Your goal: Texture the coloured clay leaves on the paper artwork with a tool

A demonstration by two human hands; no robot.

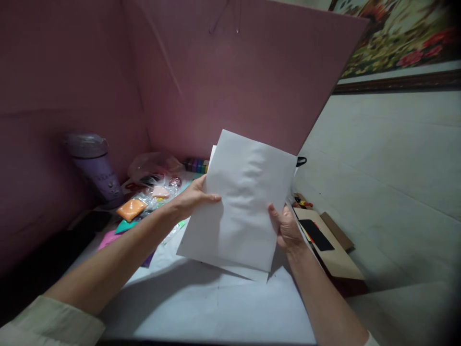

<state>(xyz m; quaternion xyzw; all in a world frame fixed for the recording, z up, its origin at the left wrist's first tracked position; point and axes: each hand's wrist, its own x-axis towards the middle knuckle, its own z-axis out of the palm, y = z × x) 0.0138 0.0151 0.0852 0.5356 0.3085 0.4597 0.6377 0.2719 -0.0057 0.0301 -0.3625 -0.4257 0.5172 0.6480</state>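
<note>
Between my hands I hold several white paper sheets (245,202), tilted above the white table. The front sheet is blank, with ripples down its middle, and another sheet's edge shows behind it at the bottom and upper left. My left hand (194,196) pinches the left edge, its thumb lying on the front. On the right edge my right hand (284,225) grips the sheets, thumb in front and fingers hidden behind. Left of the sheets lie small plastic-wrapped coloured packets, among them an orange one (131,209).
A purple tumbler (96,168) stands at the left back by a pink partition (230,81). Behind the packets lie a clear plastic bag (154,166) and a row of small coloured blocks (196,165). An open cardboard box (334,250) is right of the white table (216,312).
</note>
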